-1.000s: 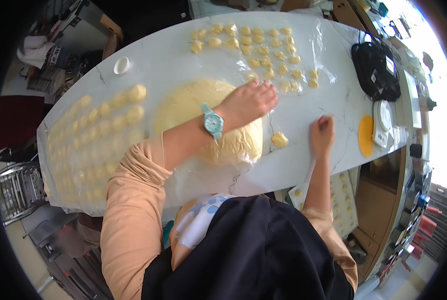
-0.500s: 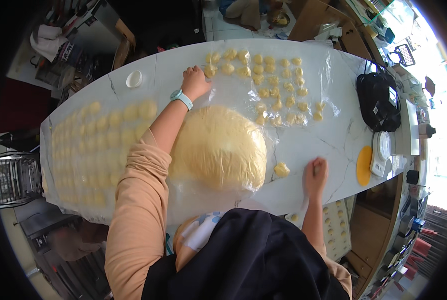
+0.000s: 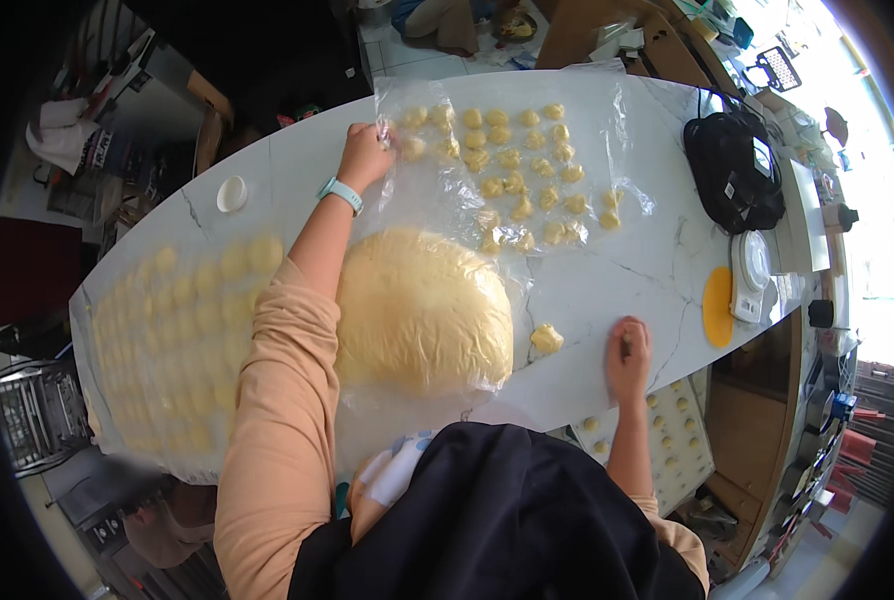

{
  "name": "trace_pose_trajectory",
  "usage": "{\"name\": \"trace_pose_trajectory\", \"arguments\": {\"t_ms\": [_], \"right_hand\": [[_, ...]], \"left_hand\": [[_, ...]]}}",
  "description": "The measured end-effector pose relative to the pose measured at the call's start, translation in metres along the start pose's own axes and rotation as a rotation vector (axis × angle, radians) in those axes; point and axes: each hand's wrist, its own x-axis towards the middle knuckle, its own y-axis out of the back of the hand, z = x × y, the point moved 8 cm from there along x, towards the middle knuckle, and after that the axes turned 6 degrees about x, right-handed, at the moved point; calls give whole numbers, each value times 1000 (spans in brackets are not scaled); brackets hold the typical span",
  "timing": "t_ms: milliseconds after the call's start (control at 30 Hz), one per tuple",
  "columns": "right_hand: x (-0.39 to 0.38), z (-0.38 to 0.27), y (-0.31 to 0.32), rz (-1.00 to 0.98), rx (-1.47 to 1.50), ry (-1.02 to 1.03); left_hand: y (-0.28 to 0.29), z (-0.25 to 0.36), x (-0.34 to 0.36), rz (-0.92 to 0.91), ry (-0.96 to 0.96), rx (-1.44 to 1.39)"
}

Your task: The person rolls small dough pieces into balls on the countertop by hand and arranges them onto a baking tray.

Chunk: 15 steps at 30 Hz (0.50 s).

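My left hand (image 3: 366, 157) is closed on the left edge of a clear plastic sheet (image 3: 418, 196) at the far side of the table. Rows of small yellow dough pieces (image 3: 510, 158) lie beneath and beside that sheet. Between my arms sits a big mound of yellow dough (image 3: 425, 312), wrapped in clear plastic. On the bare marble to its right rests one loose dough lump (image 3: 546, 338). My right hand (image 3: 629, 358) is on the tabletop right of this lump, fingers curled in; whatever they hold is hidden.
Plastic covers many dough balls (image 3: 182, 320) on the table's left. A small white cup (image 3: 232, 194) stands beyond them. At the right are a black bag (image 3: 733, 172), a white kitchen scale (image 3: 752, 270) and an orange scraper (image 3: 717, 307). A dough tray (image 3: 682, 440) sits below the table edge.
My left hand has drawn the plastic sheet's edge up and leftward off the far-left dough pieces. My right hand stays curled on the table. The whole view has shifted slightly.
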Motion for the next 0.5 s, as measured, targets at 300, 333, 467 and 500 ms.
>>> {"name": "trace_pose_trajectory", "arguments": {"t_ms": [300,333,467,500], "right_hand": [[49,36,0,96,32,-93],[27,32,-4,26,30,-75],[-10,9,14,-39,161,-66],[-3,23,20,-31,154,-62]], "left_hand": [[33,63,-28,95,-153,405],[52,74,-41,213,-206,473],[79,82,-78,231,-226,605],[82,104,-82,238,-232,597]]}}
